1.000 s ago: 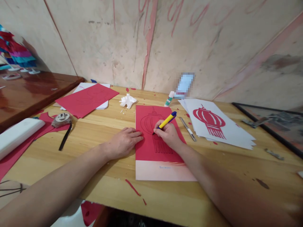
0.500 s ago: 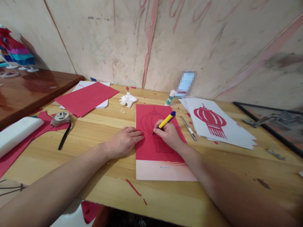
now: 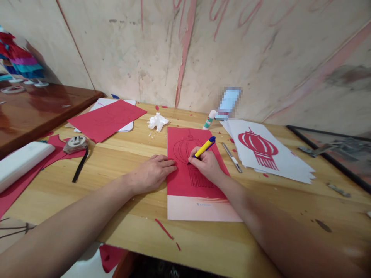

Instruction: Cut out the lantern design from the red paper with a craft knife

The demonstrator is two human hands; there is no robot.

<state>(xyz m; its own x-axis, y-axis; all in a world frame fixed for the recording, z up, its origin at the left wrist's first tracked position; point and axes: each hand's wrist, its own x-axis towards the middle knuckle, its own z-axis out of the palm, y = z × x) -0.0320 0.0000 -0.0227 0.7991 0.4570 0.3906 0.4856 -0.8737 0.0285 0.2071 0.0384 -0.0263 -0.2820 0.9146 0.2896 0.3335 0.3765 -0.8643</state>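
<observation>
A red paper sheet (image 3: 181, 181) with a drawn lantern outline lies on a pale backing sheet in the middle of the wooden table (image 3: 121, 154). My right hand (image 3: 207, 165) is closed round a yellow and blue pen (image 3: 204, 148), its tip on the lantern drawing. My left hand (image 3: 152, 173) lies flat, fingers stretched, pressing the sheet's left edge. A small craft knife (image 3: 231, 156) lies just right of the red sheet.
White sheets with a red lantern cut-out (image 3: 257, 146) lie at the right. A glue stick (image 3: 209, 119), crumpled tissue (image 3: 157, 121), more red paper (image 3: 107, 119), a tape measure (image 3: 75, 143) and a white box (image 3: 20, 162) lie around. A dark frame (image 3: 333, 150) sits far right.
</observation>
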